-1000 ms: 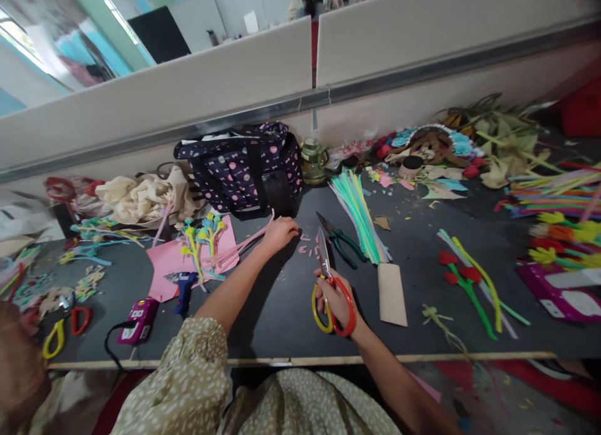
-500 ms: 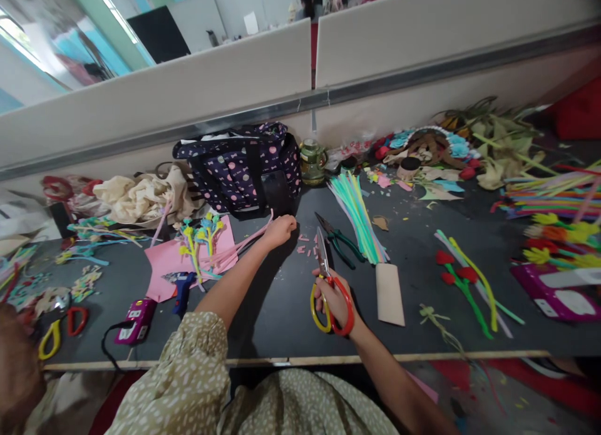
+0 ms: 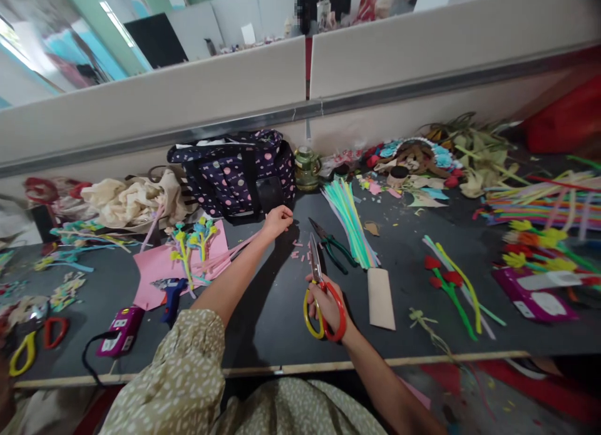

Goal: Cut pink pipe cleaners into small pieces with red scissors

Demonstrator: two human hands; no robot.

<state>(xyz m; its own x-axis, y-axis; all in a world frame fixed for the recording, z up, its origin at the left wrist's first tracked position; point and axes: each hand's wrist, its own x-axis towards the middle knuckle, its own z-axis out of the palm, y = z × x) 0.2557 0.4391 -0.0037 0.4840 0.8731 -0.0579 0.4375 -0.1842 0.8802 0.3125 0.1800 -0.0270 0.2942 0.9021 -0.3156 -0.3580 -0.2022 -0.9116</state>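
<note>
My right hand grips a pair of scissors by their red and yellow handles, with the blades pointing away from me and close together. Farther forward, my left hand hovers or rests in front of a phone, its fingers curled together. Whatever may be in them is hidden. Beside its wrist lie pink pipe cleaners on a pink sheet. Small pink cut pieces are scattered between my hands. Green-handled pliers lie just beyond the scissors.
A dotted dark bag and a green glass jar stand at the back. Green and white pipe cleaners and a beige card lie right of the pliers. A blue glue gun lies left, near a purple box.
The view has shifted slightly. The left-hand fingers look a little looser, and the pink stem end that stuck up beside that hand no longer shows. My right hand still holds the scissors.
</note>
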